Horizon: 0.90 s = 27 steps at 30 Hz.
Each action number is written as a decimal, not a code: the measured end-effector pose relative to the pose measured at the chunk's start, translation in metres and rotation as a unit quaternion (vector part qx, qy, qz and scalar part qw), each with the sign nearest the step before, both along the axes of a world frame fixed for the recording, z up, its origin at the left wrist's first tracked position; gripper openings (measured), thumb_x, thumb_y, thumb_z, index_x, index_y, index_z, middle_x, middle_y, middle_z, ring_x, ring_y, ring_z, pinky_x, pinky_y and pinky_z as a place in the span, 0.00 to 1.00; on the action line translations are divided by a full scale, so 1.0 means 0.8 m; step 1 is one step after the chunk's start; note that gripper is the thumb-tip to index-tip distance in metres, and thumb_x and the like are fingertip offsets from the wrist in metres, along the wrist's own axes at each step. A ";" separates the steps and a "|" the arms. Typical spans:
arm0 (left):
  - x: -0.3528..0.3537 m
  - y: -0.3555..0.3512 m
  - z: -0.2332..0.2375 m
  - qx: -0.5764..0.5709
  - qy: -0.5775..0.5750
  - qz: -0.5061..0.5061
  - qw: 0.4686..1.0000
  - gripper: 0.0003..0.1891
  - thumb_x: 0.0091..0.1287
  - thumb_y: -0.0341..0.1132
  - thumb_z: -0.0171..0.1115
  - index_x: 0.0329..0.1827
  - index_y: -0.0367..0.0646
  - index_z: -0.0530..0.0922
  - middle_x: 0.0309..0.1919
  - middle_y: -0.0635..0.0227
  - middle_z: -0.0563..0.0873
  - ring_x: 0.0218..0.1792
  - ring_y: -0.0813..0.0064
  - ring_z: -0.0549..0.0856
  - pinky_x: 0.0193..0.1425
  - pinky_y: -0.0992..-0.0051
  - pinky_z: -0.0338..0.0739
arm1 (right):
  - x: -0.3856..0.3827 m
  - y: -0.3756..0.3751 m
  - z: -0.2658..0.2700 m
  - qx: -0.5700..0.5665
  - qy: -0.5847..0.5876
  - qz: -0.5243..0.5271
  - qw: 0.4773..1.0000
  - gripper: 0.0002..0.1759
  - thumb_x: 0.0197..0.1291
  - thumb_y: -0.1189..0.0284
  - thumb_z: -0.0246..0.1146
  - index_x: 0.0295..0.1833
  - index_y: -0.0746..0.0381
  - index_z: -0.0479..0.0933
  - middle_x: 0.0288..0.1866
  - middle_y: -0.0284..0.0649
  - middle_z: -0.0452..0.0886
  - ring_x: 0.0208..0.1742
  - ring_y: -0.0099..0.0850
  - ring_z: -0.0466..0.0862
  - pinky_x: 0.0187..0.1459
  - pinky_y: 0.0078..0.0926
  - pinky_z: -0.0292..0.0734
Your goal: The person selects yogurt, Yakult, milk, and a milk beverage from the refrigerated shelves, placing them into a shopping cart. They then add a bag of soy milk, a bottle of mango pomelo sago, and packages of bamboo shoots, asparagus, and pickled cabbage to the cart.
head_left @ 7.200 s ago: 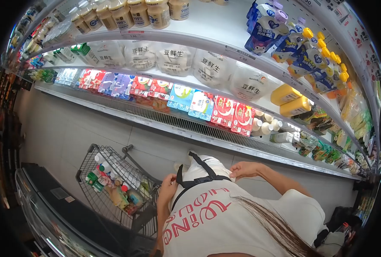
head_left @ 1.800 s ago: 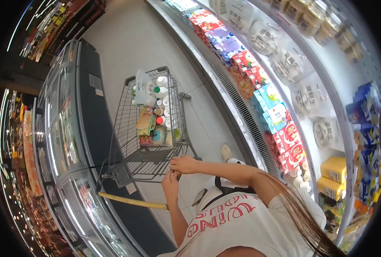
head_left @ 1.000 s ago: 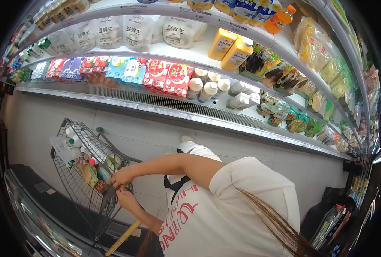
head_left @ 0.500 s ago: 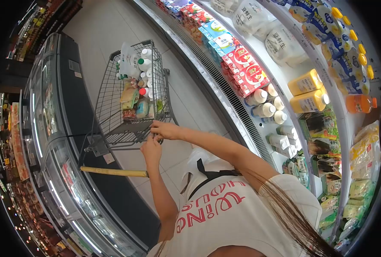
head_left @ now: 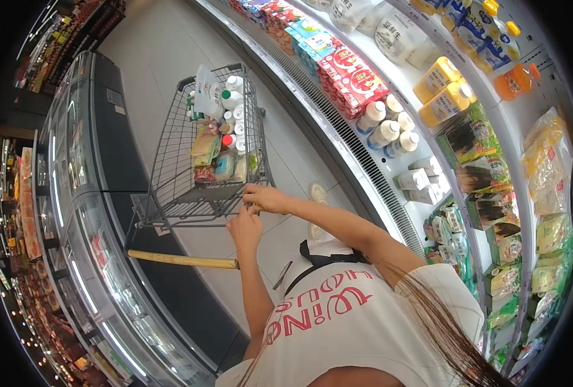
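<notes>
Meeting at one cart (head_left: pixel 215 192), near end, left hand (head_left: pixel 244 229) and right hand (head_left: pixel 265 198), both curled closed, can't tell on what, one yellow handle (head_left: pixel 183 259), one green cap (head_left: pixel 226 94), one red cap (head_left: pixel 227 140) inside, two yellow bottles (head_left: pixel 436 79), one orange bottle (head_left: pixel 515 82) shelved

Supermarket aisle with pale grey floor tiles (head_left: pixel 170 48). Left: glass-fronted display case (head_left: pixel 99 258) on a dark base. Right: brightly lit, stocked refrigerated shelving (head_left: pixel 493 106) above a black vent grille (head_left: pixel 364 161).
</notes>
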State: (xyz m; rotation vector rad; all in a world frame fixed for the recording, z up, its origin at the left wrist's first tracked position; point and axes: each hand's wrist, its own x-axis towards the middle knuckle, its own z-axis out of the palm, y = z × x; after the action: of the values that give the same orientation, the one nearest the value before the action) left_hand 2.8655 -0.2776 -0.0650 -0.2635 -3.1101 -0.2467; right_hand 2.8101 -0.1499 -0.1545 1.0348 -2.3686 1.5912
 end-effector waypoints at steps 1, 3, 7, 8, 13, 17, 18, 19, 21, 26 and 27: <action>0.016 -0.004 -0.001 -0.011 0.005 -0.010 1.000 0.11 0.62 0.37 0.56 0.38 0.37 0.77 0.27 0.50 0.84 0.34 0.48 0.82 0.47 0.52 0.68 | 0.020 -0.001 0.000 -0.019 0.008 -0.011 1.000 0.21 0.57 0.55 0.62 0.45 0.60 0.68 0.52 0.42 0.68 0.57 0.44 0.73 0.51 0.40 0.73; 0.052 -0.006 -0.003 -0.011 0.003 -0.016 1.000 0.11 0.60 0.36 0.57 0.38 0.37 0.77 0.26 0.51 0.84 0.34 0.49 0.82 0.46 0.52 0.68 | 0.055 -0.004 -0.002 -0.021 0.008 -0.010 1.000 0.20 0.57 0.56 0.63 0.45 0.59 0.69 0.51 0.41 0.69 0.57 0.44 0.72 0.52 0.40 0.73; 0.115 0.000 -0.009 0.009 0.014 -0.015 1.000 0.09 0.59 0.36 0.59 0.35 0.38 0.78 0.25 0.53 0.83 0.32 0.51 0.82 0.46 0.54 0.68 | 0.114 0.002 -0.007 0.036 0.046 -0.026 0.998 0.21 0.56 0.55 0.63 0.45 0.58 0.70 0.51 0.41 0.69 0.57 0.44 0.72 0.52 0.40 0.72; 0.131 0.001 -0.011 0.013 0.013 -0.016 1.000 0.09 0.58 0.36 0.60 0.35 0.38 0.78 0.24 0.53 0.83 0.32 0.52 0.82 0.45 0.54 0.68 | 0.129 0.004 -0.007 0.050 0.058 -0.022 0.997 0.21 0.56 0.55 0.63 0.45 0.58 0.70 0.51 0.41 0.70 0.56 0.44 0.72 0.52 0.40 0.73; 0.182 -0.002 -0.018 0.006 0.014 -0.017 1.000 0.08 0.57 0.36 0.64 0.31 0.40 0.79 0.22 0.56 0.82 0.31 0.53 0.81 0.43 0.55 0.67 | 0.170 0.019 0.002 0.114 0.060 0.018 0.992 0.25 0.54 0.50 0.64 0.42 0.61 0.72 0.47 0.41 0.73 0.53 0.44 0.73 0.50 0.38 0.73; 0.214 -0.015 -0.029 0.033 -0.019 -0.008 0.999 0.10 0.58 0.40 0.65 0.33 0.42 0.78 0.22 0.55 0.82 0.31 0.51 0.81 0.41 0.55 0.66 | 0.186 0.020 0.003 0.132 0.062 0.036 0.989 0.27 0.50 0.44 0.64 0.39 0.59 0.76 0.39 0.38 0.75 0.49 0.41 0.76 0.43 0.40 0.77; 0.221 -0.018 -0.022 0.037 -0.026 -0.004 0.999 0.10 0.57 0.39 0.66 0.32 0.41 0.79 0.21 0.56 0.81 0.30 0.52 0.81 0.41 0.57 0.66 | 0.189 0.016 0.008 0.134 0.053 0.048 0.988 0.27 0.50 0.45 0.64 0.40 0.59 0.76 0.39 0.39 0.76 0.48 0.42 0.76 0.43 0.40 0.77; 0.227 -0.018 -0.022 0.043 -0.033 -0.003 0.999 0.10 0.56 0.38 0.67 0.32 0.41 0.80 0.21 0.56 0.81 0.30 0.54 0.81 0.41 0.58 0.65 | 0.191 0.017 0.007 0.138 0.044 0.059 0.988 0.27 0.50 0.45 0.65 0.40 0.59 0.77 0.40 0.39 0.77 0.48 0.42 0.77 0.43 0.40 0.77; 0.241 -0.017 -0.019 0.004 -0.017 -0.010 1.000 0.11 0.56 0.39 0.67 0.36 0.42 0.81 0.21 0.57 0.81 0.30 0.54 0.81 0.41 0.58 0.65 | 0.193 0.018 0.002 0.136 0.047 0.072 0.987 0.27 0.51 0.46 0.64 0.40 0.61 0.76 0.41 0.41 0.77 0.49 0.43 0.77 0.45 0.41 0.76; 0.251 -0.034 -0.022 -0.099 -0.136 -0.016 0.986 0.16 0.55 0.41 0.69 0.46 0.46 0.84 0.25 0.57 0.84 0.38 0.55 0.83 0.45 0.54 0.66 | 0.191 0.057 0.020 0.193 -0.052 0.047 0.979 0.15 0.61 0.61 0.61 0.44 0.63 0.76 0.41 0.45 0.79 0.45 0.48 0.80 0.44 0.45 0.76; 0.250 -0.025 -0.015 -0.117 -0.159 0.006 0.980 0.17 0.55 0.41 0.69 0.46 0.47 0.84 0.29 0.57 0.85 0.39 0.54 0.83 0.47 0.52 0.66 | 0.192 0.081 0.039 0.166 -0.057 0.029 0.984 0.13 0.61 0.64 0.61 0.44 0.63 0.75 0.40 0.46 0.79 0.43 0.49 0.80 0.44 0.46 0.75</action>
State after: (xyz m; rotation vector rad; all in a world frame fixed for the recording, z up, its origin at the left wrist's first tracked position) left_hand 3.0658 -0.2975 -0.0774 -0.2255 -3.4587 0.0901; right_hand 2.9636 -0.0854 -0.1237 1.1031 -2.7741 1.3327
